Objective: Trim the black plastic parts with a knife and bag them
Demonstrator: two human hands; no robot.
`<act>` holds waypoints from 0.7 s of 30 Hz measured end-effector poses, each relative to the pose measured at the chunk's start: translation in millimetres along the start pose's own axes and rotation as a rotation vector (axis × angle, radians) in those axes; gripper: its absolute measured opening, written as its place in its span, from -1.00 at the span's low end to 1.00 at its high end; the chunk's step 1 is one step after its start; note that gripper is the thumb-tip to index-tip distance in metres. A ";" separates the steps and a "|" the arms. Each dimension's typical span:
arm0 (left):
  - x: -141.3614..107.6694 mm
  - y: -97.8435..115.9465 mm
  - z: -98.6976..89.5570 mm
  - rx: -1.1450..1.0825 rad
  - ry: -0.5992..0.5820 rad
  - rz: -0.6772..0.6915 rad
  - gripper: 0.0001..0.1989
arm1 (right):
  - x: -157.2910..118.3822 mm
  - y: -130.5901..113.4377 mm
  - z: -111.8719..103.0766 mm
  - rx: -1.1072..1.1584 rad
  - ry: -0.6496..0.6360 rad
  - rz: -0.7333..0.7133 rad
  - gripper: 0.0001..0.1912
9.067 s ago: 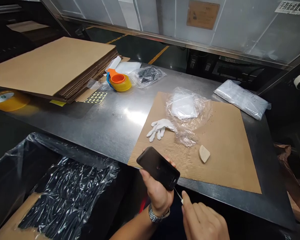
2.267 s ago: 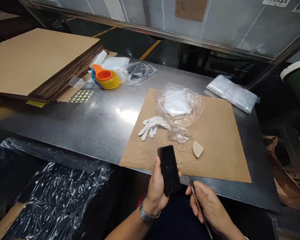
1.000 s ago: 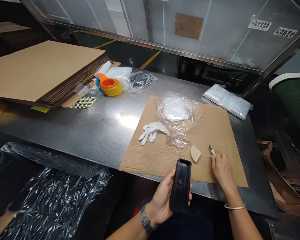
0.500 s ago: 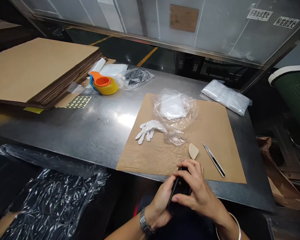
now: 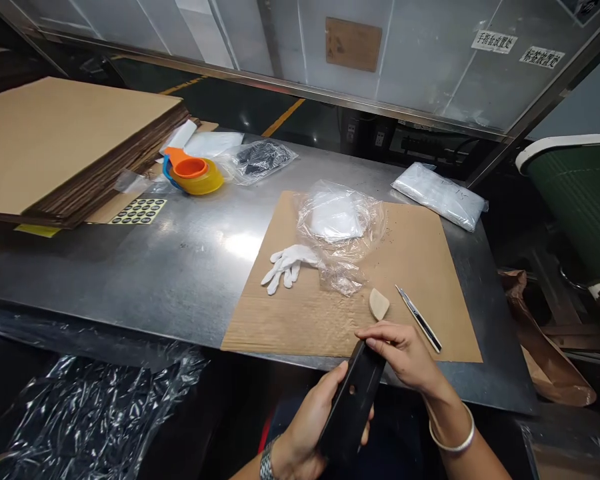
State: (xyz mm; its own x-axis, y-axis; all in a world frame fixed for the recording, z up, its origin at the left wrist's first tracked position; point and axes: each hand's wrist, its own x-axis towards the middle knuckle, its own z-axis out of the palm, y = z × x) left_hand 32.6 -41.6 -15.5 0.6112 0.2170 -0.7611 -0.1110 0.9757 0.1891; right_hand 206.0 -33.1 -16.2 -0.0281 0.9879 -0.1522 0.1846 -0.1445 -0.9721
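A long black part (image 5: 353, 403) with a small round hole is held at the table's front edge, tilted up and away from me. My left hand (image 5: 316, 420) is closed around its lower end, thumb along the side. At its upper end, my right hand (image 5: 400, 350) pinches the edge with thumb and fingers. Just beyond those fingers lies a beige wedge-shaped piece (image 5: 379, 305) on the cardboard sheet (image 5: 290, 327). To its right is a utility knife (image 5: 419, 319). A white glove (image 5: 290, 265) lies left of a clear plastic bag (image 5: 337, 217) with white contents.
A stack of flat cardboard (image 5: 80, 147) covers the table's left side. Near it are orange and yellow tape rings (image 5: 195, 177), a sticker sheet (image 5: 140, 211) and a bag with dark contents (image 5: 263, 159). A wrapped packet (image 5: 440, 195) lies back right; black plastic (image 5: 95, 407) is lower left.
The black part has turned so its long face with the hole shows. My right hand has shifted from across it to its upper end. The whole view has moved slightly.
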 end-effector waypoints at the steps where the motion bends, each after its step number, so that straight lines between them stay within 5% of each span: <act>1: 0.1 -0.1 -1.0 0.000 -0.006 0.006 -0.46 | -0.6 2.2 0.7 0.012 0.037 0.025 -0.75; 5: 0.8 0.5 -3.9 -0.009 0.036 0.081 -0.50 | -14.5 7.3 4.3 0.051 0.111 0.076 -0.67; 9: 1.9 -1.9 -4.1 0.056 0.108 0.299 -0.58 | -35.6 7.7 17.1 -0.054 0.059 0.124 -0.38; 12: 2.1 -4.1 -2.4 0.133 0.051 0.401 -0.61 | -38.0 8.0 27.5 -0.033 0.124 0.278 -0.59; 15: 2.7 -4.6 -2.7 0.157 -0.011 0.428 -0.62 | -31.0 7.1 31.7 -0.019 0.201 0.362 -0.53; 21: 4.6 -5.6 -11.6 0.003 0.036 0.425 -0.58 | -34.1 2.6 46.7 0.017 0.171 0.236 -0.49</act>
State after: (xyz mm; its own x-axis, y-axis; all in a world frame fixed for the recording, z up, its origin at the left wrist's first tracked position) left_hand 26.9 -45.7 -27.3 0.4840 0.6013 -0.6358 -0.3451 0.7988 0.4928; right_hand 161.6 -69.7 -21.9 0.1801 0.9218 -0.3432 0.1498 -0.3705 -0.9167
